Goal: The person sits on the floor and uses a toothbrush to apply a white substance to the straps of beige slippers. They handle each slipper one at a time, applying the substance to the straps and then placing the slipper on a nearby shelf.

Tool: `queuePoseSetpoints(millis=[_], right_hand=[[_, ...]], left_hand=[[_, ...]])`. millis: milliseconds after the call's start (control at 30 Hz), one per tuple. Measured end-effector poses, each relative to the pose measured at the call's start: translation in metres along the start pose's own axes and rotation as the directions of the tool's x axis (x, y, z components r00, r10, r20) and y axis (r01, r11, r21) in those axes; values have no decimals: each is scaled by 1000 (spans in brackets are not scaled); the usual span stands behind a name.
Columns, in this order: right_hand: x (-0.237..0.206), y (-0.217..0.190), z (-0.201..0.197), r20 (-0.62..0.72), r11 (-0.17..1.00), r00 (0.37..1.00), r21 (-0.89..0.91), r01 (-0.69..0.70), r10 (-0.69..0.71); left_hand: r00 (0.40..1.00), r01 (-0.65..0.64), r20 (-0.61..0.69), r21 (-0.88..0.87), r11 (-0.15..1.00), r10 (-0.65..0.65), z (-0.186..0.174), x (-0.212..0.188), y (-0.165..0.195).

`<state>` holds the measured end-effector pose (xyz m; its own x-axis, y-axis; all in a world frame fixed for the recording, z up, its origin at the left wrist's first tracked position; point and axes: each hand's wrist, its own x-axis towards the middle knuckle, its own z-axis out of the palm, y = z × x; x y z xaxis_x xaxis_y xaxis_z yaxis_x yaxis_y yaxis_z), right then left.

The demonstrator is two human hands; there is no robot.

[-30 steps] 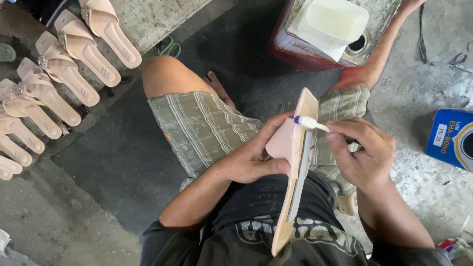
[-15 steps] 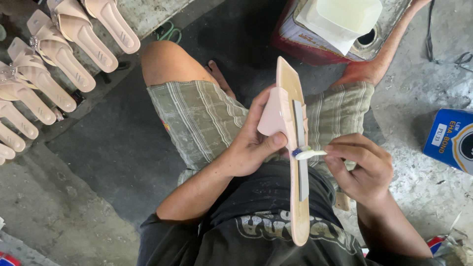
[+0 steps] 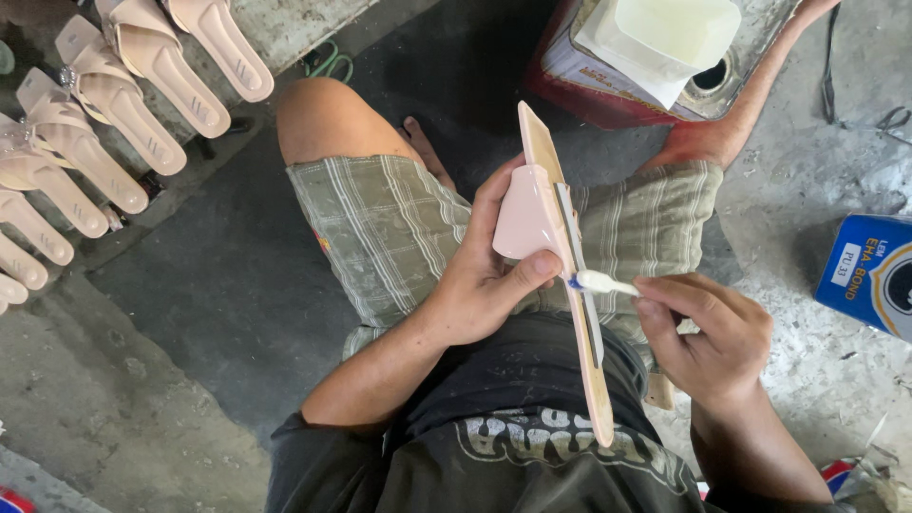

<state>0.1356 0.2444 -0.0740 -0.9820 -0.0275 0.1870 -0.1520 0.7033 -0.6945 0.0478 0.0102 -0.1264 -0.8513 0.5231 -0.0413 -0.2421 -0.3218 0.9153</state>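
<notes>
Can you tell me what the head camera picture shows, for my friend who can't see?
A seated person's left hand holds a pale pink sandal while the right hand touches a small brush to its edge. More sandals lie in a row nearby.

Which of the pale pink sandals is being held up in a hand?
The pale pink heeled sandal gripped edge-on in the left hand. All the other pink sandals lie in a row on the ground.

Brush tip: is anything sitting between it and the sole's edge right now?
Nothing visible. The brush in the right hand already meets the edge of the sole. The left hand grips the pink strap side, its thumb just left of the tip.
</notes>
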Motion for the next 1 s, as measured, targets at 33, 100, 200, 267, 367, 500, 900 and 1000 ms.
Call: queuePoseSetpoints(millis=[33,100,200,267,367,500,900,1000], right_hand=[[-1,1,0,-5,1000,1000,-5,4,-4],[-3,4,2,-8,1000,1000,18,-6,6],[-7,10,4,28,988,999,154,-24,20],[-8,15,3,64,951,998,309,8,-29],[-16,12,-2,85,868,996,492,-59,20],[-19,9,9,-129,944,991,320,81,-41],[12,33,-20,-305,889,923,451,-75,233],[38,47,-17,-303,856,896,497,-143,325]], left_hand=[[1000,3,3,-14,1000,-2,0,0,0],[999,35,6,-61,998,-34,0,1,0],[995,100,-14,-145,984,-103,-2,4,0],[994,92,-49,-173,981,-102,-4,6,-1],[985,106,-104,-286,952,-141,-10,16,-5],[939,212,-188,-343,915,-288,-13,34,-14],[865,-363,255,913,187,433,-13,53,-15],[893,-324,135,855,406,430,-14,56,-9]])
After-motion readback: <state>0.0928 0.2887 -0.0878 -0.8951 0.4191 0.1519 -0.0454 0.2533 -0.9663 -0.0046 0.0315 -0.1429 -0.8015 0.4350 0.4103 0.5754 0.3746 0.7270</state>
